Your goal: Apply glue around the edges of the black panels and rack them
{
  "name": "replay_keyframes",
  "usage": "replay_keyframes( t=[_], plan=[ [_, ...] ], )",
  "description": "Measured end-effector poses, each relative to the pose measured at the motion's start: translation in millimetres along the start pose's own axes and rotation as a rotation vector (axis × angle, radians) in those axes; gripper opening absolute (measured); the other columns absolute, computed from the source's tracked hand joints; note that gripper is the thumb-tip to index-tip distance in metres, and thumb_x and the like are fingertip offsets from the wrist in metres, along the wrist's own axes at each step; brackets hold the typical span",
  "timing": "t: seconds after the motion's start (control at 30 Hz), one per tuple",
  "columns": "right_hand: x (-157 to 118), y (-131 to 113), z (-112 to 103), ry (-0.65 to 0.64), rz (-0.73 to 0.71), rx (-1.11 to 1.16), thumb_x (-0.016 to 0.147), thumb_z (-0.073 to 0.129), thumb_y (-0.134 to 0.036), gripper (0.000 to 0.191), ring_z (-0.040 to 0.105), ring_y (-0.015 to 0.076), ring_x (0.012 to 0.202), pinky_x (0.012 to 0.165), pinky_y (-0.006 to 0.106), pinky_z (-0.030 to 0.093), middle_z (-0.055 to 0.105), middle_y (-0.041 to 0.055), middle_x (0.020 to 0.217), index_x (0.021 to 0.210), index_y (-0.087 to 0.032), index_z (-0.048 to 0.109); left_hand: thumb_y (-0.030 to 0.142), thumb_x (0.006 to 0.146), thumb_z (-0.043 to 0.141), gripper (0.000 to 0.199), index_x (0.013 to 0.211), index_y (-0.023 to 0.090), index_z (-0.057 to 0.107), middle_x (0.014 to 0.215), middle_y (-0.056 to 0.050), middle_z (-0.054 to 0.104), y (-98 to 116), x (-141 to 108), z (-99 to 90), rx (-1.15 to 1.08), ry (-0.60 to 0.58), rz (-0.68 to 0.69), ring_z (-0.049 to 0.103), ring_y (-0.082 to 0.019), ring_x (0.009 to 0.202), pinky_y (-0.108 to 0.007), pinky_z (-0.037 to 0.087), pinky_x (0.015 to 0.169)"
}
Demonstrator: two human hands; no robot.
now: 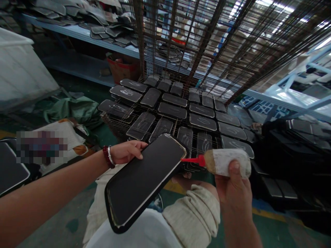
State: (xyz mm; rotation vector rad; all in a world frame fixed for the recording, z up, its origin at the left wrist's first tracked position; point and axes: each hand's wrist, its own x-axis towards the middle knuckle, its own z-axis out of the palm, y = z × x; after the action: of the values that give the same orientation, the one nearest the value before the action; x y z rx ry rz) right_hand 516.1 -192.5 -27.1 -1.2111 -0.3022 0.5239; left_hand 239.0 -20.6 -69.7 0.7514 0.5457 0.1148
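Note:
My left hand point(129, 151) grips the upper left edge of a black rounded panel point(144, 182), thumb on its face and fingers underneath. The panel is tilted above my lap, and a pale glossy line runs along its rim. In my right hand point(234, 186) is a squeeze bottle point(227, 162) with a whitish label, held sideways. Its long red nozzle point(192, 159) points left, and the tip meets the panel's right-hand edge near the upper corner. Beyond my hands, many similar black panels point(203, 121) lie on a wire rack point(116, 128).
A tall wire mesh frame point(199, 38) rises behind the rack. Left stand a white bin point(23, 65), a green cloth point(72, 110) and a blue shelf point(74, 32) bearing stacked panels. A red box point(124, 69) sits by the shelf. Dark panels point(279, 187) are piled at right.

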Motion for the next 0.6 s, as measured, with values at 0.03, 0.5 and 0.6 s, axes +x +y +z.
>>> replay_keyframes(
  t=[0.03, 0.5, 0.6],
  plan=[
    [-2, 2, 0, -0.004, 0.003, 0.007, 0.076, 0.080, -0.038, 0.036, 0.065, 0.0197, 0.095, 0.087, 0.034, 0.055, 0.068, 0.0070, 0.107, 0.104, -0.018, 0.069, 0.004, 0.060, 0.065, 0.051, 0.110, 0.011, 0.069, 0.107, -0.014, 0.072, 0, 0, -0.4, -0.001, 0.000, 0.004, 0.071, -0.024, 0.089, -0.032, 0.056, 0.079],
    [-36, 22, 1, -0.117, 0.110, 0.041, 0.082, 0.075, -0.035, 0.035, 0.066, 0.0211, 0.097, 0.085, 0.033, 0.056, 0.070, 0.0077, 0.102, 0.112, -0.019, 0.066, 0.001, 0.060, 0.064, 0.048, 0.107, 0.009, 0.068, 0.104, -0.015, 0.073, -3, 8, -7.3, -0.070, 0.049, 0.039, 0.071, -0.024, 0.088, -0.032, 0.056, 0.078],
    [-44, 25, 0, -0.091, 0.153, 0.025, 0.081, 0.075, -0.037, 0.039, 0.066, 0.0226, 0.098, 0.084, 0.035, 0.056, 0.069, 0.0082, 0.104, 0.115, -0.020, 0.065, 0.001, 0.060, 0.063, 0.046, 0.105, 0.009, 0.068, 0.101, -0.014, 0.074, -4, 10, -8.7, -0.088, 0.038, 0.056, 0.071, -0.023, 0.085, -0.032, 0.056, 0.078]
  ],
)
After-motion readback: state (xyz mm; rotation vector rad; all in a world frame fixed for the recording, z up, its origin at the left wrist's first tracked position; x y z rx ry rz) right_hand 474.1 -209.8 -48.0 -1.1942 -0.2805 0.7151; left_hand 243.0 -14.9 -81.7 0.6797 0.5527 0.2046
